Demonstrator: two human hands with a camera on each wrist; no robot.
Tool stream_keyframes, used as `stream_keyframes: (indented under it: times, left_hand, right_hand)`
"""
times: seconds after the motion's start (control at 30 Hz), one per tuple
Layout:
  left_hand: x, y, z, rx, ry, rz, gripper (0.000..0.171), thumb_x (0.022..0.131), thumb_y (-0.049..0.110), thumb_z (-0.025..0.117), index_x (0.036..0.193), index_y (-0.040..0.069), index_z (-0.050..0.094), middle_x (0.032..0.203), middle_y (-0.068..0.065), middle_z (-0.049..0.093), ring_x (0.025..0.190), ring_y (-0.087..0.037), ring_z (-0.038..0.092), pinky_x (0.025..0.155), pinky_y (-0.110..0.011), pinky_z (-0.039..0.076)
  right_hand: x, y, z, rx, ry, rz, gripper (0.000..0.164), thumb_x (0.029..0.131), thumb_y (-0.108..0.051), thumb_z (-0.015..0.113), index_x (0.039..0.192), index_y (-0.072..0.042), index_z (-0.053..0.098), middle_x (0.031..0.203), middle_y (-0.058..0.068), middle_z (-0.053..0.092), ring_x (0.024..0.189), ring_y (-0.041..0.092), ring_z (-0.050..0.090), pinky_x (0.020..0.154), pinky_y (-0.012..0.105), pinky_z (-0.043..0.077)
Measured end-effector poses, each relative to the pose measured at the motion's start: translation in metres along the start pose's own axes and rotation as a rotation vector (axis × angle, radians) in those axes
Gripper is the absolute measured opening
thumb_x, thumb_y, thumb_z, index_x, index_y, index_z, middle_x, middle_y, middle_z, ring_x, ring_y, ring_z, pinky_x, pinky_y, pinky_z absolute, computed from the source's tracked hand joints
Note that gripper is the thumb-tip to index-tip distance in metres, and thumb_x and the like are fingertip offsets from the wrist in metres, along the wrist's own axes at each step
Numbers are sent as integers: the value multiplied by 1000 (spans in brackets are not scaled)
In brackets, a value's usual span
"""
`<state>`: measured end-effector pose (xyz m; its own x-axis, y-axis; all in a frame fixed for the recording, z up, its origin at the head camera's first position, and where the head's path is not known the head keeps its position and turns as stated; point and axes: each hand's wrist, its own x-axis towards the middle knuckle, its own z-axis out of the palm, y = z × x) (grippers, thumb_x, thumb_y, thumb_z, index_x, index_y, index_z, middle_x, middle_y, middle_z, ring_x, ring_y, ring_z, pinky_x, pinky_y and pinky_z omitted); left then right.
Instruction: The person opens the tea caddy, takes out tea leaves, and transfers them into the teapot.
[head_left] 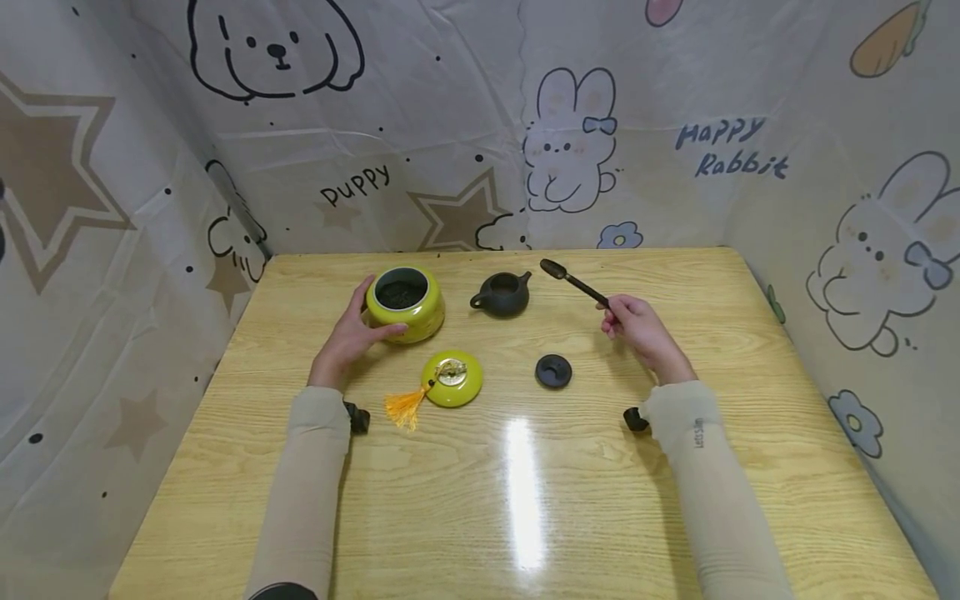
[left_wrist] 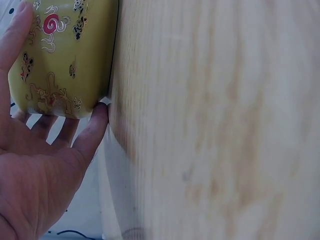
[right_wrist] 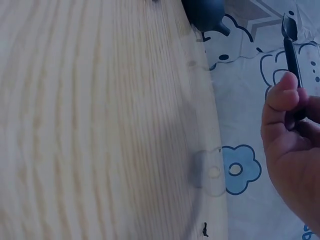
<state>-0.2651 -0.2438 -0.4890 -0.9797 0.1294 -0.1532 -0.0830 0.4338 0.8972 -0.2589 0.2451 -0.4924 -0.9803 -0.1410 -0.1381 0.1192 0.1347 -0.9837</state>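
My left hand (head_left: 351, 335) holds a yellow-green ceramic tea jar (head_left: 429, 320), thumb at the front and fingers round its left side. The lidless jar has dark contents; its decorated wall (left_wrist: 60, 70) fills the upper left of the left wrist view. In my right hand (head_left: 639, 327), thumb and fingers pinch the handle of a dark tea scoop (head_left: 587, 288), raised with its bowl pointing up and left. Between the hands stands a small dark teapot (head_left: 504, 302), its top uncovered and spout toward the right.
Nearer me lie the yellow-green jar lid (head_left: 467, 393), with a metal disc and an orange tassel (head_left: 406, 407), and a round black teapot lid (head_left: 553, 372). The wooden table (head_left: 450, 517) ends at a printed cloth backdrop (head_left: 450, 125), which also hangs along both sides.
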Motion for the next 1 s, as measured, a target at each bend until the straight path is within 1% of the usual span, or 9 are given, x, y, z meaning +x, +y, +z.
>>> stream_keyframes:
  times: [0.07, 0.23, 0.33, 0.47, 0.57, 0.73, 0.77, 0.87, 1.0]
  left_hand:
    - [0, 0, 0, -1, -1, 1, 115, 88, 26, 86, 168, 30, 4, 175, -8, 12, 162, -33, 4, 128, -63, 4]
    - [-8, 11, 0, -18, -14, 5, 114, 88, 26, 85, 168, 27, 4, 175, -11, 12, 161, -35, 5, 127, -65, 4]
    - [-13, 18, -1, -14, -18, 7, 112, 89, 24, 84, 168, 23, 5, 174, -12, 12, 161, -36, 5, 127, -65, 4]
    - [-14, 20, -1, 8, -14, 7, 109, 91, 23, 82, 168, 21, 6, 174, -13, 13, 161, -35, 5, 128, -63, 5]
    - [-8, 12, -1, 13, -7, 8, 109, 90, 25, 83, 168, 24, 6, 174, -12, 13, 161, -35, 6, 128, -63, 5]
    - [5, -11, -1, 17, 6, 14, 114, 87, 34, 86, 167, 37, 5, 175, -6, 13, 162, -32, 6, 127, -64, 5]
    - [6, -14, -1, 20, 10, 17, 114, 86, 36, 86, 167, 39, 5, 175, -5, 13, 162, -32, 7, 127, -64, 5]
    - [9, -20, -1, 24, 19, 26, 115, 84, 41, 87, 166, 42, 7, 174, -3, 15, 162, -31, 8, 127, -64, 6]
    - [11, -22, -1, 19, 26, 32, 117, 81, 45, 89, 166, 41, 8, 174, -2, 16, 162, -31, 7, 127, -65, 7]
  right_hand:
    - [1, 0, 1, -1, 23, -15, 48, 114, -23, 40, 127, 22, 49, 78, -5, 54, 70, 6, 57, 62, 18, 50]
    - [0, -2, 4, -8, 71, -19, 50, 110, -29, 50, 122, 20, 56, 72, -6, 58, 64, 4, 61, 57, 17, 51]
    - [0, -3, 6, -28, 86, -16, 50, 110, -31, 52, 117, 18, 58, 70, -6, 59, 62, 4, 62, 55, 17, 51]
    - [1, -5, 10, -69, 111, -25, 52, 110, -35, 51, 111, 16, 61, 69, -7, 61, 59, 4, 61, 52, 19, 50]
    - [2, -7, 14, -95, 118, -38, 55, 110, -37, 51, 112, 17, 61, 70, -6, 61, 59, 4, 62, 51, 20, 51]
    - [4, -11, 21, -112, 112, -58, 54, 109, -38, 51, 109, 15, 63, 70, -6, 62, 60, 4, 63, 53, 20, 52]
    - [4, -12, 22, -113, 112, -60, 53, 109, -39, 51, 107, 13, 64, 70, -6, 62, 60, 4, 63, 53, 20, 52]
    - [6, -14, 25, -109, 101, -77, 49, 109, -38, 51, 103, 9, 66, 70, -5, 62, 60, 4, 63, 53, 21, 52]
    - [7, -21, 32, -94, 85, -111, 46, 109, -35, 52, 100, 6, 67, 69, -4, 62, 59, 5, 63, 52, 22, 53]
